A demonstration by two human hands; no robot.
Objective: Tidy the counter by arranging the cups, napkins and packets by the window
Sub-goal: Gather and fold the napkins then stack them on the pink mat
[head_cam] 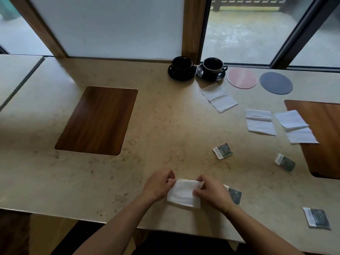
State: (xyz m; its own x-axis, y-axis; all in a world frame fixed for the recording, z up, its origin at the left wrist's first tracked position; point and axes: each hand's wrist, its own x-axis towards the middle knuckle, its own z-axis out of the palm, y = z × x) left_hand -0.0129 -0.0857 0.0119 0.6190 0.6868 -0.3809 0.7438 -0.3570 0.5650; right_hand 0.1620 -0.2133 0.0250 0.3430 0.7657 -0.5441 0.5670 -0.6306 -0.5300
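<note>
Beige counter (156,126) meets the window (248,34); both hands (185,188) pinch a napkin (182,194).

Both forearms are bare, with no sleeves in view. The left hand (158,184) and right hand (211,193) wear no gloves.

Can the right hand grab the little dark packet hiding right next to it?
Probably not yet: the right hand pinches the white folded napkin together with the left hand. The small dark packet lies unblocked just beside its wrist.
</note>
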